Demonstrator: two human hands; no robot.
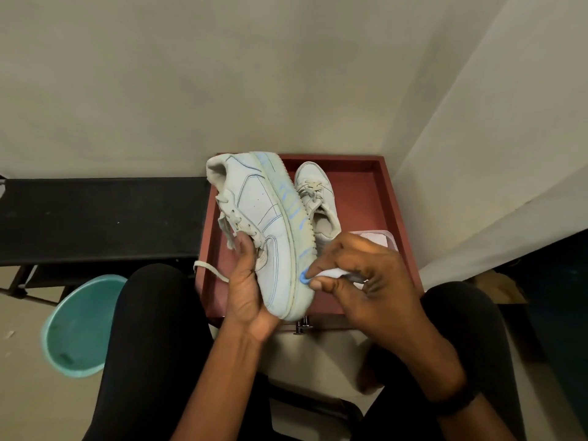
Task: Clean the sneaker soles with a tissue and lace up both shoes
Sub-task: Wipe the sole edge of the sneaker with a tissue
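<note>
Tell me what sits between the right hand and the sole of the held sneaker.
In the head view, a white tissue, pinched in the right hand, lies between them; its blue tip touches the sole edge of the sneaker.

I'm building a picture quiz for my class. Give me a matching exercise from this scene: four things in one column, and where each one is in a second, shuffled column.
Things
1. sneaker with blue marks
2. second sneaker
3. tissue
4. green basin

Places
A. on the floor, beside the person's left leg
B. pinched in the right hand
C. gripped by the left hand
D. lying in the red tray

Pairs: 1-C, 2-D, 3-B, 4-A
</note>
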